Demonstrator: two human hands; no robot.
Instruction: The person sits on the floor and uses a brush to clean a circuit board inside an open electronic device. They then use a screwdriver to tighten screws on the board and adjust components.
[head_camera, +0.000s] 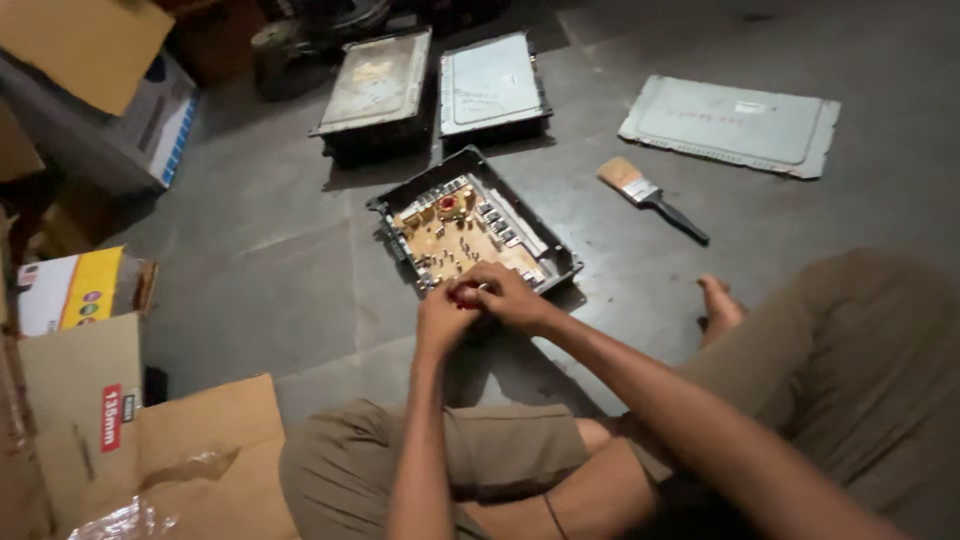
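Here both hands, left (443, 318) and right (507, 297), pinch a small red part (462, 295) by the open case (470, 232), paintbrush (651, 199) well apart

A single head-worn camera looks steeply down and forward at the floor (300, 270) from above a seated person's lap. The hands sit close, near frame centre. The dim far edge is probably further floor clutter.
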